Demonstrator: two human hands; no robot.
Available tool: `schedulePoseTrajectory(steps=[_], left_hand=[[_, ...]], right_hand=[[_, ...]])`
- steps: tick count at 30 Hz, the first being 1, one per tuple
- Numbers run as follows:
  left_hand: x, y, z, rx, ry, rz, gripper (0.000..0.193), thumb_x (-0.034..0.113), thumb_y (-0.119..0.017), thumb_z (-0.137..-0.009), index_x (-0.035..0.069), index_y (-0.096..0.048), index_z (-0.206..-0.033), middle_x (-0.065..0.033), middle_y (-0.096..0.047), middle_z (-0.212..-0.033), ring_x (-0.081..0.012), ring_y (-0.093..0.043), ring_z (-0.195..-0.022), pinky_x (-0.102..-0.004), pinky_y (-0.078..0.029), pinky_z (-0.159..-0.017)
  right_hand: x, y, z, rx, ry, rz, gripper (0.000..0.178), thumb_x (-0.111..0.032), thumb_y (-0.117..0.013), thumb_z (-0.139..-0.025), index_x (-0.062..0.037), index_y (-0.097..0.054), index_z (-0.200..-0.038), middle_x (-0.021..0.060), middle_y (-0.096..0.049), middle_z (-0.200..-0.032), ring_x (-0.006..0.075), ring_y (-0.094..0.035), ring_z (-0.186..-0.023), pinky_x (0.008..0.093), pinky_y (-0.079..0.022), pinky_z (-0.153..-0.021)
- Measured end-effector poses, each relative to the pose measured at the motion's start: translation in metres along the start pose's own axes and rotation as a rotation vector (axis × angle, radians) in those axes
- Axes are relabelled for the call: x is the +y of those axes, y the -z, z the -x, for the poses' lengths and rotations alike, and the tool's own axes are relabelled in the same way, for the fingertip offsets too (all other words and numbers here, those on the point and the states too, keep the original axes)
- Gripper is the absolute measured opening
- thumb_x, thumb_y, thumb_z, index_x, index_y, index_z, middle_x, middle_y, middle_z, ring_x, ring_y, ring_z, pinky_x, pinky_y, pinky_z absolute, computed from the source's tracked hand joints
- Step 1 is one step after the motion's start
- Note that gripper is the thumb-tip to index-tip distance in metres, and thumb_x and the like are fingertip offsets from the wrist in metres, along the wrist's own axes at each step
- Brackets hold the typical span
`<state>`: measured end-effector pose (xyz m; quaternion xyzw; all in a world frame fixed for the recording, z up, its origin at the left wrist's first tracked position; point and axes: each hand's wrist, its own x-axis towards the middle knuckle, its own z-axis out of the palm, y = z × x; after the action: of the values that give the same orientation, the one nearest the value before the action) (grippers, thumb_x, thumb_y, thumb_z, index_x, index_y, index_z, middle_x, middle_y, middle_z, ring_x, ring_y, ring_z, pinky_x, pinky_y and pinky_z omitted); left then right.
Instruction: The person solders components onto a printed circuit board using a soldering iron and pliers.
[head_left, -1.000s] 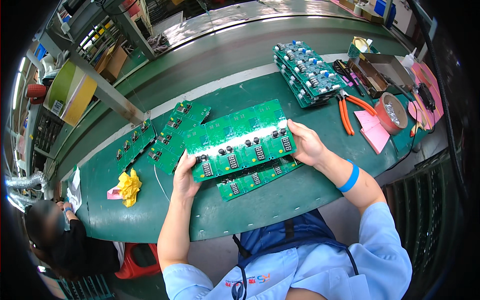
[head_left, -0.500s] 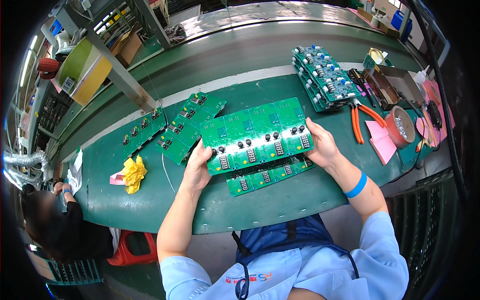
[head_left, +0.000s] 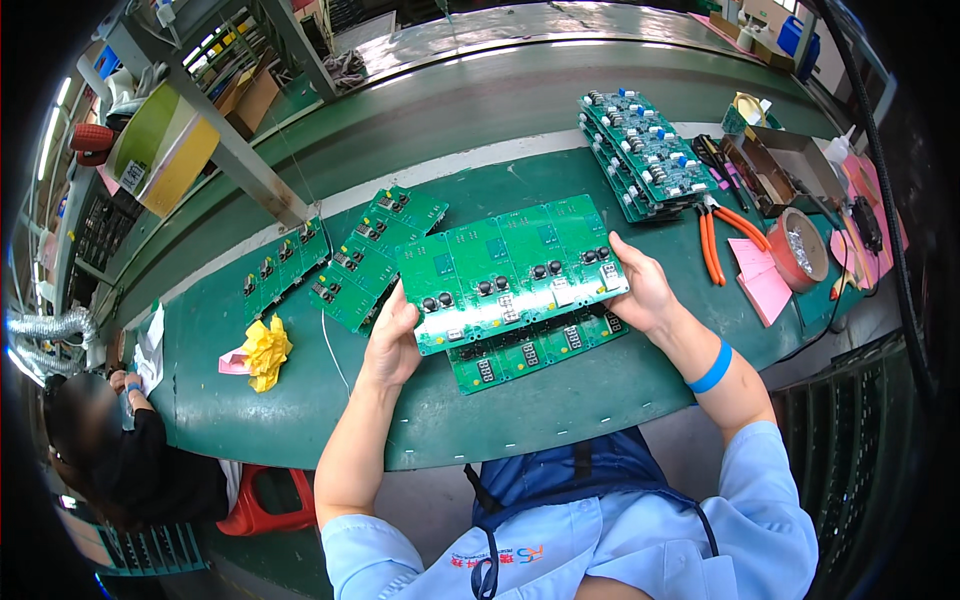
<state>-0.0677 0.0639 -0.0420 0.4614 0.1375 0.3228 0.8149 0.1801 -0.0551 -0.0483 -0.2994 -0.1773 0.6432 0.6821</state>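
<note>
Between both hands I hold a green circuit board panel (head_left: 510, 262), its black buttons and digit displays facing up. My left hand (head_left: 393, 338) is closed on its left edge, while my right hand (head_left: 645, 290) grips the right edge. Underneath, partly covered by it, lies another circuit board panel (head_left: 530, 357) with digit displays. To the left on the green bench two more panels rest: one slanted circuit board panel (head_left: 372, 245) close to my left hand and a farther circuit board panel (head_left: 285, 270).
A stack of circuit board panels (head_left: 650, 150) stands at the back right. Beside it are orange-handled pliers (head_left: 712, 245), pink paper (head_left: 757, 275), a tape roll (head_left: 800, 248) and a metal tray (head_left: 790, 165). Crumpled yellow paper (head_left: 266, 352) lies left. Another person (head_left: 130, 450) sits at far left.
The held panel has tilted slightly, and glare now washes over some of its digit displays. Both hands keep their grip in nearly the same place.
</note>
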Motion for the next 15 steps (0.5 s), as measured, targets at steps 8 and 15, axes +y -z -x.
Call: schedulePoseTrajectory(steps=[8,15], left_hand=[[0.0005,-0.0005,-0.0003,-0.034,0.005,0.021,0.060,0.022,-0.056,-0.070,0.000,-0.026,-0.118,-0.0101,-0.041,-0.112,-0.0196,-0.043,-0.101,-0.0322,-0.035,-0.085],[-0.0010,0.0005,-0.0024,-0.028,0.034,0.064,0.057,0.019,-0.054,-0.072,0.000,-0.026,-0.118,-0.0103,-0.041,-0.113,-0.0202,-0.043,-0.101,-0.0323,-0.035,-0.085]], right_hand=[[-0.0006,-0.0023,-0.0010,0.056,-0.003,-0.037,0.035,-0.027,-0.029,-0.085,-0.0012,-0.042,-0.106,0.0102,-0.049,-0.102,0.0201,-0.049,-0.090,0.0345,-0.039,-0.078],[-0.0001,0.0011,-0.0008,0.057,-0.001,-0.004,0.038,-0.029,-0.029,-0.085,-0.0013,-0.040,-0.109,0.0112,-0.047,-0.106,0.0222,-0.047,-0.096,0.0357,-0.036,-0.083]])
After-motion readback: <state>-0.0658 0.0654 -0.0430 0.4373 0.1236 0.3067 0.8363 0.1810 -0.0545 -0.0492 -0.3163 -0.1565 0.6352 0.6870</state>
